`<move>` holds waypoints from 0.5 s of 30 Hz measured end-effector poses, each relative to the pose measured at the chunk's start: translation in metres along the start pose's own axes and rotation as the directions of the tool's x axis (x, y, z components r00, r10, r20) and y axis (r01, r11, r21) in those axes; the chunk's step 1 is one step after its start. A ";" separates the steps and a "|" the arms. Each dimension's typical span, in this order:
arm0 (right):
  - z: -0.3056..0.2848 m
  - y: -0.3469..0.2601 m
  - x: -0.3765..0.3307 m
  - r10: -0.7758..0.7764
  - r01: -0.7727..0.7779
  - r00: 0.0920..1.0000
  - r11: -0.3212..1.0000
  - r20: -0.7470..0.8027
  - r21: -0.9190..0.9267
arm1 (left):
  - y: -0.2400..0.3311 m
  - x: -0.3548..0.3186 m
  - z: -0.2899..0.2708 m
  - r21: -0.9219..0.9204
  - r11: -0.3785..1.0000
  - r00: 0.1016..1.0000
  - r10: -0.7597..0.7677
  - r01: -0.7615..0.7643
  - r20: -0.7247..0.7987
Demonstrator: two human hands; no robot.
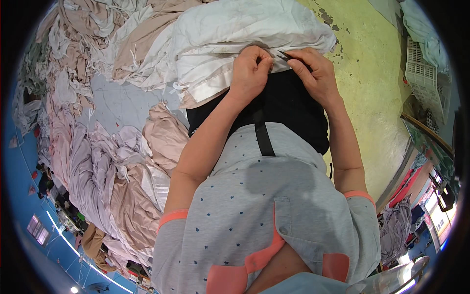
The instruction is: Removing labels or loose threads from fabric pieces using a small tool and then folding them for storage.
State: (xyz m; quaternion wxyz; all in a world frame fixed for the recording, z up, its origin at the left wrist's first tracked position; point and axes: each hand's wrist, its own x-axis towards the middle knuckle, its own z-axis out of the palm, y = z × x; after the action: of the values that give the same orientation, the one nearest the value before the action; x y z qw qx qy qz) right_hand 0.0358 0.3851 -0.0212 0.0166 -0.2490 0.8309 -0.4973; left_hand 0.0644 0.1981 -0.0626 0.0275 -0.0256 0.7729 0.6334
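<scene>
White fabric [245, 29] lies heaped across my lap and beyond my knees, its near edge gathered by my hands. My left hand [252, 68] is closed in a pinch on that edge, thumb against the fingers. Close by on the right, my right hand [313, 71] grips thread snips [284, 55]. Their dark pointed blades aim left toward the pinched cloth; the handle is mostly hidden in my palm. I cannot tell whether the blades touch the fabric.
Beige, white and pale lilac garments [98, 166] lie piled to my left on a pale grey surface [120, 100]. Yellow floor [364, 93] with worn paint runs along my right. A white plastic basket [422, 73] stands at the far right, with pale cloth above it.
</scene>
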 end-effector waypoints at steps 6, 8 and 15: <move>0.003 -0.014 -0.003 -0.031 0.028 0.999 0.964 -0.008 -0.264 | -0.001 -0.002 -0.006 -0.297 0.944 0.990 -0.134 0.143 0.049; 0.004 -0.014 -0.004 -0.060 0.057 0.998 0.947 0.001 -0.316 | 0.001 -0.005 -0.006 -0.362 0.918 0.986 -0.157 0.164 0.050; 0.006 -0.020 -0.003 -0.106 0.135 0.991 0.859 0.086 -0.494 | 0.005 -0.009 -0.006 -0.489 0.857 0.985 -0.170 0.165 0.036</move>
State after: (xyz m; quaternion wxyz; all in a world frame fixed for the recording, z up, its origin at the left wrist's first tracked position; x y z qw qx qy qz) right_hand 0.0478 0.3734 -0.0079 -0.0565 -0.3100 0.9130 -0.2590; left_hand 0.0726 0.1933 -0.0556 0.0718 -0.1015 0.5821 0.8036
